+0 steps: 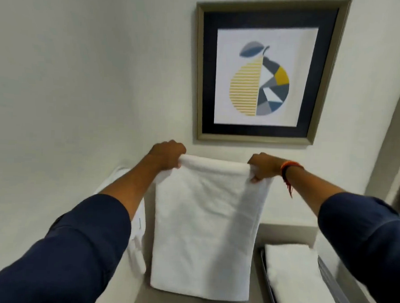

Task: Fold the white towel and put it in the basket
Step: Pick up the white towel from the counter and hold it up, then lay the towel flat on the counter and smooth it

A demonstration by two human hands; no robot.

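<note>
A white towel [204, 225] hangs doubled over in front of me, held up by its top fold. My left hand [168, 156] grips the top left corner and my right hand [264, 166] grips the top right corner. The towel's lower edge hangs just above the beige surface [285, 232]. The grey basket [333, 281] stands at the lower right, with a folded white towel [292, 276] lying inside it.
More white cloth [137, 236] lies piled at the left, partly hidden by my left arm. A framed picture of a pear [263, 71] hangs on the wall straight ahead. The wall stands close behind the surface.
</note>
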